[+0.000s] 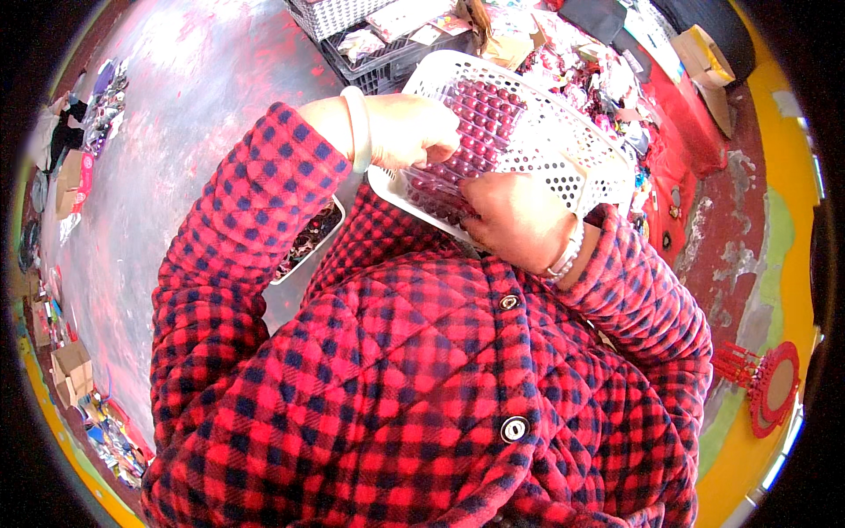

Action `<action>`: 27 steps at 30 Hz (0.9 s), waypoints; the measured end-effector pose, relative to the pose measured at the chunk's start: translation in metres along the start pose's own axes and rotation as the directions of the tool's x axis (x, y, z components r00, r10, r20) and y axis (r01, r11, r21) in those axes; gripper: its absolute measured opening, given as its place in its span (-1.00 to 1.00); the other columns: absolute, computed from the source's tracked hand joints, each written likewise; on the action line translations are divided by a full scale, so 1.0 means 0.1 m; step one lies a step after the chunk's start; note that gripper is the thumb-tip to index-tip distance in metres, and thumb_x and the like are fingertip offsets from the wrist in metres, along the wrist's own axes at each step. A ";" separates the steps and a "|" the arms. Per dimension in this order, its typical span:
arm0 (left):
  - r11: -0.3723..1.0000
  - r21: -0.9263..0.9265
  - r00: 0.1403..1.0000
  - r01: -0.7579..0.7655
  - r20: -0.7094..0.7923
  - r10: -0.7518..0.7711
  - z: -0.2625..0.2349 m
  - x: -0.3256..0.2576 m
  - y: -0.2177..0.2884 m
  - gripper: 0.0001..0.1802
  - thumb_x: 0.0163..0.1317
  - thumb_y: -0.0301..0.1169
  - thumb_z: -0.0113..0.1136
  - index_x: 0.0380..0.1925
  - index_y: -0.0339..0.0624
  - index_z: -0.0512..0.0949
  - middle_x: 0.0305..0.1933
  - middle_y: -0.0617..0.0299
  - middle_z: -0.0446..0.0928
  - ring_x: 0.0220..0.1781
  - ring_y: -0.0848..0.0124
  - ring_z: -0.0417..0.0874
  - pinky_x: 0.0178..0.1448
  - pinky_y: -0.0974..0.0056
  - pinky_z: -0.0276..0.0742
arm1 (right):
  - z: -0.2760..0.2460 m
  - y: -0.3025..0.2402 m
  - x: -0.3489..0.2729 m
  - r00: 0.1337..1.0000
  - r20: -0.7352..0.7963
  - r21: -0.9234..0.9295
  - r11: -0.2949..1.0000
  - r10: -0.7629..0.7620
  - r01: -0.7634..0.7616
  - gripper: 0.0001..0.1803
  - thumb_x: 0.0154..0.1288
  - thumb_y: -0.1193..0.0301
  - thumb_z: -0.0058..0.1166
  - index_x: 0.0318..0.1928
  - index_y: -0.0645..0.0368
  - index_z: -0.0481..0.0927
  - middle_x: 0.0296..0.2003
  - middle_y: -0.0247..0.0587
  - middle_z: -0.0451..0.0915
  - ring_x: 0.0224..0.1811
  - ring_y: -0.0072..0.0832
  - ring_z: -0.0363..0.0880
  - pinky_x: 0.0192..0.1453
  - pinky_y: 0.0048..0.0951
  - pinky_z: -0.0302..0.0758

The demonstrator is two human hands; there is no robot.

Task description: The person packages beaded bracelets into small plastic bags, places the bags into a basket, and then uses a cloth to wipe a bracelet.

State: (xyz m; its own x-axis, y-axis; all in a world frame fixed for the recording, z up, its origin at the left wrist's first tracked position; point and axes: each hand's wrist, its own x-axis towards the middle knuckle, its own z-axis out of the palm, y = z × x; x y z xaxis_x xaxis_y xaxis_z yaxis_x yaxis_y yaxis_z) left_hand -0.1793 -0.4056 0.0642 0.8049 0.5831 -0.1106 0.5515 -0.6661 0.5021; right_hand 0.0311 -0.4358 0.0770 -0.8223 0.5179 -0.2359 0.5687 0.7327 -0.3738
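Note:
On my lap rests a white perforated plastic basket (563, 167), tilted. In it lie rows of shiny dark red beads (480, 119), seemingly inside a clear plastic bag (431, 189). My left hand (400, 130), with a pale bangle on its wrist, reaches over the basket's left side, fingers curled down at the beads' edge. My right hand (519, 218), wearing a beaded bracelet, is closed on the near edge of the clear bag. The fingertips of my left hand are partly hidden, so what they pinch cannot be made out.
A white-rimmed tray (312, 238) of dark red bits sits below my left forearm. Ahead stand stacked crates (387, 57) and a heap of red beads and scraps (598, 79). Cardboard boxes (72, 370) and clutter line the left wall. A red round ornament (775, 387) lies far right.

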 end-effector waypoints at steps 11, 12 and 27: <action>1.000 -0.017 1.000 0.014 -0.026 -0.014 -0.03 -0.01 0.02 -0.85 -0.09 -0.51 0.12 -0.43 -0.27 0.49 -0.38 0.08 0.43 -0.21 0.15 0.47 -0.10 0.17 0.40 | 0.15 -0.10 0.17 0.986 -0.077 -0.260 0.958 -0.145 0.120 -0.80 0.05 0.39 -0.01 -0.33 0.25 0.46 -0.49 -0.05 0.49 -0.42 -0.04 0.52 -0.32 -0.18 0.48; 1.000 0.000 1.000 0.017 -0.026 -0.017 -0.03 -0.01 0.04 -0.83 -0.08 -0.48 0.14 -0.42 -0.27 0.49 -0.38 0.08 0.43 -0.21 0.14 0.46 -0.10 0.16 0.39 | 0.15 -0.11 0.17 0.988 -0.075 -0.277 0.955 -0.134 0.109 -0.78 0.06 0.38 0.00 -0.31 0.25 0.46 -0.49 -0.06 0.48 -0.41 -0.05 0.52 -0.32 -0.19 0.48; 0.997 -0.064 0.992 -0.046 -0.121 0.038 0.02 -0.31 0.26 -0.85 -0.04 -0.42 0.16 -0.48 -0.24 0.46 -0.44 0.10 0.41 -0.30 0.11 0.46 -0.20 0.14 0.39 | -0.07 0.05 -0.14 0.978 -0.192 0.186 0.975 -0.083 0.119 -0.88 0.01 0.40 0.04 -0.49 0.20 0.52 -0.59 -0.01 0.50 -0.44 -0.05 0.54 -0.34 -0.15 0.46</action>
State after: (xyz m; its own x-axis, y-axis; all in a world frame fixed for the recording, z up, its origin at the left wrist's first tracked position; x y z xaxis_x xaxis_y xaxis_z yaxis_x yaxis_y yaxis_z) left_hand -0.1892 -0.4418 0.0791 0.7929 0.6093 0.0134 0.4987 -0.6613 0.5604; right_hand 0.0456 -0.4364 0.0848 -0.8472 0.5305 -0.0274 0.4528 0.6942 -0.5595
